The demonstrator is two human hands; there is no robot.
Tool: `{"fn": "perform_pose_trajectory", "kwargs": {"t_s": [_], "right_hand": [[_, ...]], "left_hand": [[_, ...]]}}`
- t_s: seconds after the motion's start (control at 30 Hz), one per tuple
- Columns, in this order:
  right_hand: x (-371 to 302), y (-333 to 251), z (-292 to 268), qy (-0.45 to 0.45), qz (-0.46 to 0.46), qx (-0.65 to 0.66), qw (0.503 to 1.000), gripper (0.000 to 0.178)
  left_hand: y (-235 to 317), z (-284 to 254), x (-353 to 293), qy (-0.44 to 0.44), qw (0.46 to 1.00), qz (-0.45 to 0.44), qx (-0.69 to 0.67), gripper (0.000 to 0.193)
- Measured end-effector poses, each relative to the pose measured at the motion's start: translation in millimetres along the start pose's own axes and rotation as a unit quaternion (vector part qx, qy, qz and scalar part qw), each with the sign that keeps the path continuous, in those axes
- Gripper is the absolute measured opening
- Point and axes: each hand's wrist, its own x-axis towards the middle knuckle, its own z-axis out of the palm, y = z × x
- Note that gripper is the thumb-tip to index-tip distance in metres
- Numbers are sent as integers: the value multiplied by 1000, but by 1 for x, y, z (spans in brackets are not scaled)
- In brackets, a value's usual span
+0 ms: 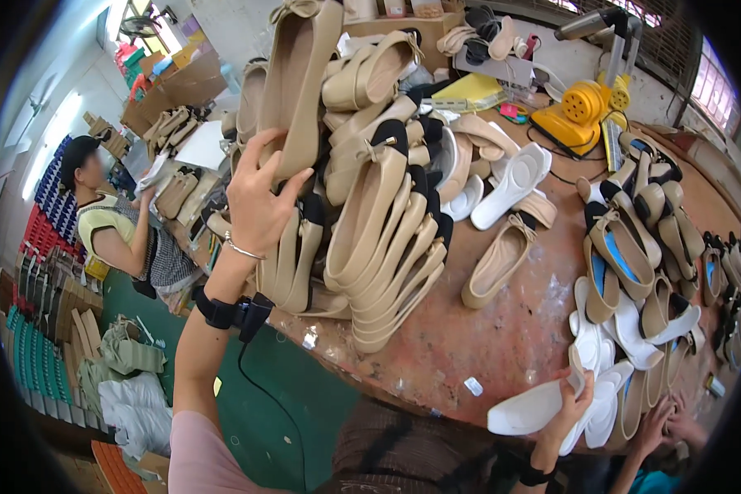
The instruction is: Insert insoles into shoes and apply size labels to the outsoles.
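Note:
My left hand (259, 198) is raised at the left of the shoe pile, its thumb and fingers spread beside the heel of a beige flat shoe (300, 82). That shoe stands toe-up against other beige flats, with a bow at its toe. Close by, a nested stack of beige flats with black toes (370, 239) leans on the table. Low at the right, my right hand (570, 407) grips a white insole (523, 409), held over the table's front edge. More white insoles (605, 403) lie beside that hand. A single beige flat (500, 262) rests alone mid-table.
The worn reddish table (412, 362) carries beige flats with blue linings (622, 247) at the right. A yellow lamp base (580, 115) stands at the back. Another person's hands (663, 424) are at the lower right; a person in an apron (123, 222) works at the left.

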Motion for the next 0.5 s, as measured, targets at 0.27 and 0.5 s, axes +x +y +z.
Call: {"fn": "perform_pose_trajectory", "kwargs": {"t_s": [0.27,0.5], "right_hand": [[-13,4,-7,-5,-22,-33,999,27],[38,-35,-20,-54,-30,-291,955,39]], "left_hand": [[43,43,-66,-196,979,-18,-59,28],[41,35,-106,-176,973,-50,-141,25]]}}
